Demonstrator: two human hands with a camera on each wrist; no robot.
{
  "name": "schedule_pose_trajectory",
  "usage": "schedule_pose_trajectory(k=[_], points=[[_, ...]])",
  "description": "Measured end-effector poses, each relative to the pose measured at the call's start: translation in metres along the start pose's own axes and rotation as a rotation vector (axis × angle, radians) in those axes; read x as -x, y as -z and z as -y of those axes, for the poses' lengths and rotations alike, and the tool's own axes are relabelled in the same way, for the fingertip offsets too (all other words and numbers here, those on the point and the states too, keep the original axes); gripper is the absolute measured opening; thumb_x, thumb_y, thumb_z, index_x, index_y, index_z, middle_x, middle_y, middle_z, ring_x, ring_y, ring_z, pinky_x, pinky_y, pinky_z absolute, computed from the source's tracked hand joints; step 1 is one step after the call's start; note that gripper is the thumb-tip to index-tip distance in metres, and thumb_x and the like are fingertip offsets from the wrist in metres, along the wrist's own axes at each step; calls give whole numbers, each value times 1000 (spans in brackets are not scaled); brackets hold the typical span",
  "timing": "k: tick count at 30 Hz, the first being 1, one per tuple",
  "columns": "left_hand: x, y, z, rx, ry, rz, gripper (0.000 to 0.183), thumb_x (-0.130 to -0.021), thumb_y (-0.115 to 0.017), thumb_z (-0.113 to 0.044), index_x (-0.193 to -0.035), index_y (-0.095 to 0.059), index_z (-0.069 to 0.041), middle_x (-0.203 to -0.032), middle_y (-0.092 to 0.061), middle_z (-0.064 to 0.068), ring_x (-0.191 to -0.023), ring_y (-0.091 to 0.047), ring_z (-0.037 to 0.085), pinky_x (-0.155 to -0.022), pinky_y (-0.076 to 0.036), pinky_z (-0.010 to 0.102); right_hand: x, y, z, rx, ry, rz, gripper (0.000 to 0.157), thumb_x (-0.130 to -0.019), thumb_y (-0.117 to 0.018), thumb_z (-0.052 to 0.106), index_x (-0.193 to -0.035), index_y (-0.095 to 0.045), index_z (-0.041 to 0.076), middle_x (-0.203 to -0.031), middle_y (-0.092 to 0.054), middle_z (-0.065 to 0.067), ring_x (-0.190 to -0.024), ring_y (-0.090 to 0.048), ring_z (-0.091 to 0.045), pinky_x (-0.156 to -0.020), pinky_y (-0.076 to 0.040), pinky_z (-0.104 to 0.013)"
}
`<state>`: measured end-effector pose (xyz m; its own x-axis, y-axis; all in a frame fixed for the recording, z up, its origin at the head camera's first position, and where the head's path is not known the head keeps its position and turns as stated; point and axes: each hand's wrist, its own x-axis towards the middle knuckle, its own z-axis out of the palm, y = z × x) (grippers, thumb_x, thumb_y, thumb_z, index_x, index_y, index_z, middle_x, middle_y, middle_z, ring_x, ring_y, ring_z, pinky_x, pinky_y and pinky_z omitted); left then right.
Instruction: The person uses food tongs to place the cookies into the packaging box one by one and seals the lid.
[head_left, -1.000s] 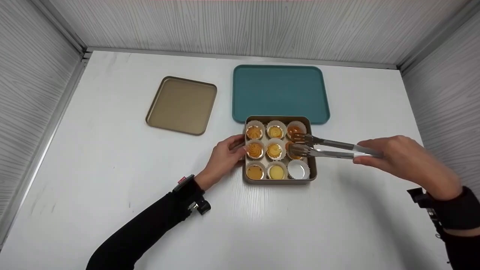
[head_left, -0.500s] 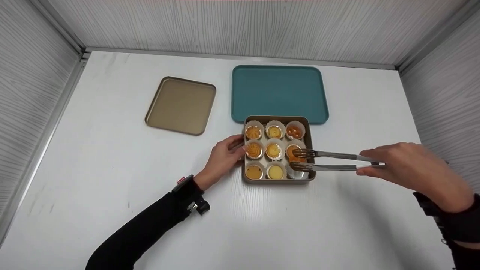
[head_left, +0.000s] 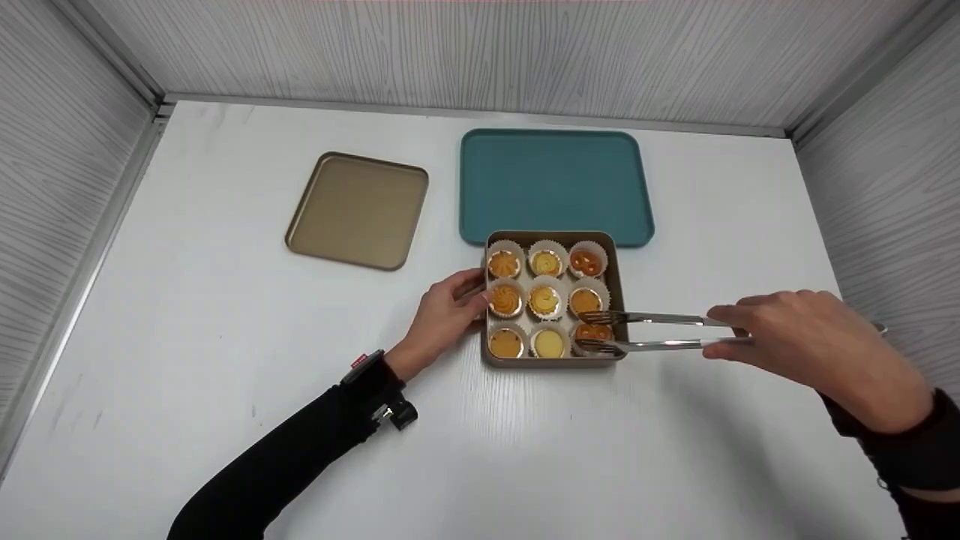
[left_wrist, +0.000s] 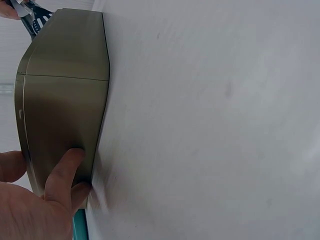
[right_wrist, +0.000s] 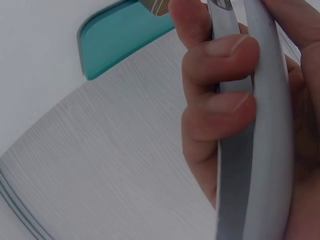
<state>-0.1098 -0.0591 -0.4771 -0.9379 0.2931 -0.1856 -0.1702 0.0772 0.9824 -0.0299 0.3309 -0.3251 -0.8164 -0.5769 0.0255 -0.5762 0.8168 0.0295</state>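
Note:
A square gold tin holds several pastries in white paper cups, set in three rows. My left hand holds the tin's left side, thumb at the rim; in the left wrist view its fingers press the outer wall. My right hand grips metal tongs, their handles squeezed between fingers and palm in the right wrist view. The tongs' slotted tips lie over the front right cup, at either side of a glossy orange pastry. Behind it sits a plain orange pastry.
A teal tray lies directly behind the tin, whose back edge overlaps it in the head view. Farther left is a flat gold lid or tray. Pale panels stand along the back and sides of the white table.
The tongs have moved toward the front of the tin, carrying the glossy orange pastry from over the middle right cup into the front right cup, which was empty. My left hand stays put.

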Motion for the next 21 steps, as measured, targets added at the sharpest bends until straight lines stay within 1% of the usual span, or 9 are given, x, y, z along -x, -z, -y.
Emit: schedule_pose_trajectory(k=[1,4,10,15,18,21], points=[[0,0,0,-1,-1,0,50,-102,-64,-7,-149,-50,6,-148,-55,22,-133,-58,31,-101,-54,34,-1,0,1,8,8,-9,33,-75,-91,33,-77,-59,24,-60,-36,20,-50,-31,0,-42,-27,-22],[0,0,-1,9,6,0,50,-102,-64,-6,-149,-49,6,-148,-55,23,-133,-58,31,-102,-53,35,-2,-1,5,32,19,-23,35,-75,-91,33,-76,-58,22,-58,-34,18,-49,-31,-1,-40,-27,-23],[0,-1,0,3,6,-10,49,-102,-64,-6,-148,-50,6,-148,-56,23,-133,-58,31,-104,-52,36,-6,-3,10,33,10,-15,32,-75,-92,32,-81,-63,19,-58,-35,17,-47,-30,-2,-40,-27,-25],[-1,0,1,-7,-5,-10,49,-102,-64,-6,-148,-51,6,-147,-56,23,-133,-58,32,-106,-50,35,-8,-8,11,33,3,-39,31,-74,-92,30,-83,-65,18,-58,-33,14,-46,-28,-4,-39,-25,-26],[-1,0,2,-6,-7,-9,49,-102,-64,-6,-148,-50,6,-147,-56,23,-133,-58,31,-106,-50,35,-8,-11,10,40,7,-62,31,-73,-92,29,-85,-66,16,-58,-34,13,-45,-29,-5,-38,-25,-27],[0,0,1,-8,-10,-9,50,-102,-64,-7,-148,-50,6,-147,-56,23,-133,-58,31,-106,-50,34,-7,-11,9,31,9,-61,31,-73,-92,29,-87,-68,16,-59,-37,14,-45,-32,-4,-38,-27,-26]])
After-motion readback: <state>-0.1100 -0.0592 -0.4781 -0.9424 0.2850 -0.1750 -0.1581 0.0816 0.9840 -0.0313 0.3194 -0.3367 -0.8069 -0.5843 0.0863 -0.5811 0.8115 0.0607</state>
